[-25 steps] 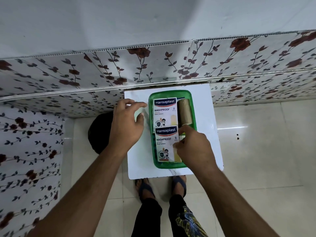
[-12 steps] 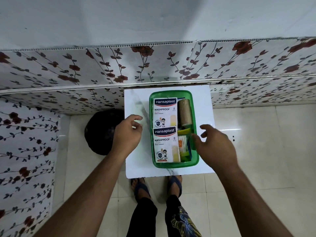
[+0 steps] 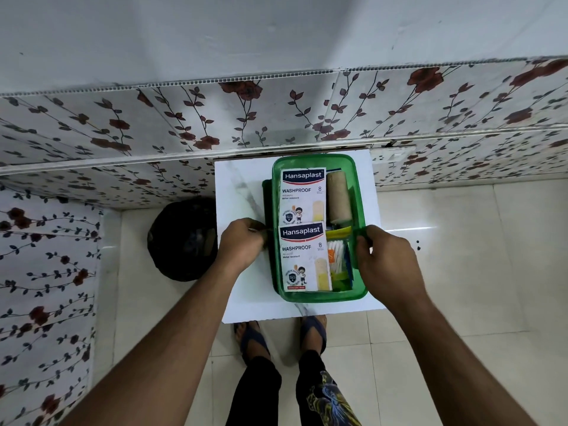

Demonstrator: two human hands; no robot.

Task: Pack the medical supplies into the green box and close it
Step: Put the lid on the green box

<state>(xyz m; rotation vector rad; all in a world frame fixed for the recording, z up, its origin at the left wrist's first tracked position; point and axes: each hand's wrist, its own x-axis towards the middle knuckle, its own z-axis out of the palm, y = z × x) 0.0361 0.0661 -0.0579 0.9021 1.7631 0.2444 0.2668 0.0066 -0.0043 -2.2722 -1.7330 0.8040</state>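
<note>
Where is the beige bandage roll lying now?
In the head view, the beige bandage roll lies in the far right part of the green box, right of the upper Hansaplast pack.

Setting: room in a home, domestic interior, not a clinic or lab. Evidence: wall panels (image 3: 190,118) printed with red flowers and dark vine leaves run across 12 o'clock and continue down the 9 o'clock side; plain pale wall above them. Glossy cream floor tiles (image 3: 461,256) with visible grout lines. Small white marble-look tabletop (image 3: 242,192) set against the wall. Person stands in flip-flops (image 3: 313,330) at 6 o'clock. Dark round object (image 3: 181,238) on floor at 9 o'clock, unidentified.
</note>
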